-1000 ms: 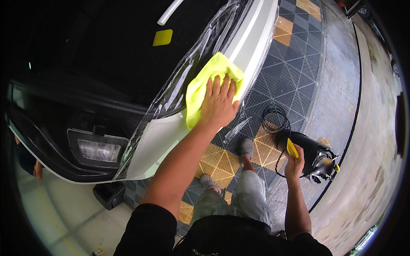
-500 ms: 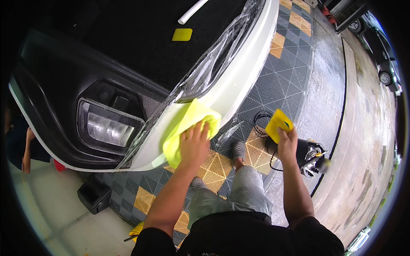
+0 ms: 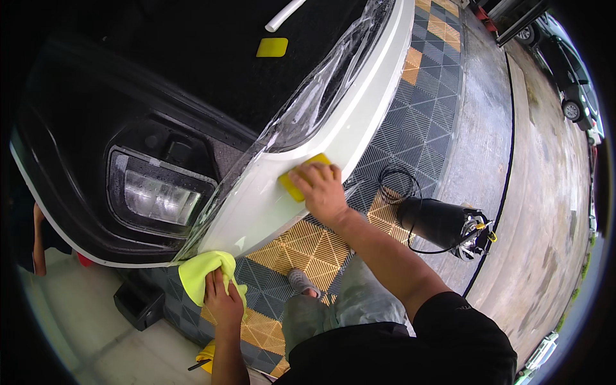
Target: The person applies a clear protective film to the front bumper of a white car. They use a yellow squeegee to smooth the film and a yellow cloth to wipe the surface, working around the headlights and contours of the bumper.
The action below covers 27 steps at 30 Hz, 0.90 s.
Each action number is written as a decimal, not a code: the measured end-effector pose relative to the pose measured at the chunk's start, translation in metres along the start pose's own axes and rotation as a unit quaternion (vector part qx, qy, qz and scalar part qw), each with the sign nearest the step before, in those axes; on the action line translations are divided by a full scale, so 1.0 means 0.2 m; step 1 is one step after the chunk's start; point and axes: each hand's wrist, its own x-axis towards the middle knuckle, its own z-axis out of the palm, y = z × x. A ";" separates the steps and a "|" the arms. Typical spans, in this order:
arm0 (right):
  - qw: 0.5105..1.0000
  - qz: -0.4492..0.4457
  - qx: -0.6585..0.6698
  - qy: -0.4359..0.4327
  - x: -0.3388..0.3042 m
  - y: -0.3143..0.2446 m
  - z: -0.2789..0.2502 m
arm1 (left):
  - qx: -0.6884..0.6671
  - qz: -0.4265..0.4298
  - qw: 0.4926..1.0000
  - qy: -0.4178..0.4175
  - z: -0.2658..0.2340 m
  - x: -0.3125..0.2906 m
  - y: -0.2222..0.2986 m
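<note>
A yellow squeegee card (image 3: 292,187) lies against the white painted bumper edge (image 3: 256,202). My right hand (image 3: 323,191) grips it, fingers bent over its top. Lower left, my left hand (image 3: 223,296) is closed on a bunched lime-yellow cloth (image 3: 197,274), which hangs beside the bumper's bottom corner. Clear wrinkled film (image 3: 300,115) runs along the inner side of the white strip and trails down past the lamp (image 3: 157,192).
On the dark surface above lie another yellow card (image 3: 272,47) and a white tube (image 3: 284,16). A black cylindrical tank (image 3: 431,222) with a hose stands at right on the tiled floor (image 3: 410,135). At far left, a person's arm (image 3: 39,240) shows beyond the bumper.
My left hand has carried the cloth off the white panel, down and left to its lower corner. My right hand has swung left from the open floor, bringing the squeegee onto the panel.
</note>
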 end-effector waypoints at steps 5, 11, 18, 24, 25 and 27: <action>0.999 0.024 0.002 0.035 0.20 0.35 -0.12 | 0.001 0.096 0.994 -0.044 0.18 0.26 0.34; 0.993 -0.106 0.041 0.021 0.03 0.20 -0.06 | 0.081 0.160 0.983 -0.034 0.33 0.61 0.63; 0.964 0.171 0.099 0.178 0.12 1.01 -0.42 | 0.078 0.192 0.978 -0.033 0.56 1.09 1.04; 0.682 0.470 0.532 0.175 -0.15 1.12 -0.74 | 0.032 0.112 0.993 -0.035 0.74 1.50 1.62; 0.640 0.491 0.567 0.164 -0.14 1.07 -0.75 | 0.021 0.137 0.990 -0.018 0.73 1.46 1.63; 0.586 0.509 0.616 0.133 -0.09 0.94 -0.71 | 0.043 0.195 0.980 0.005 0.72 1.29 1.51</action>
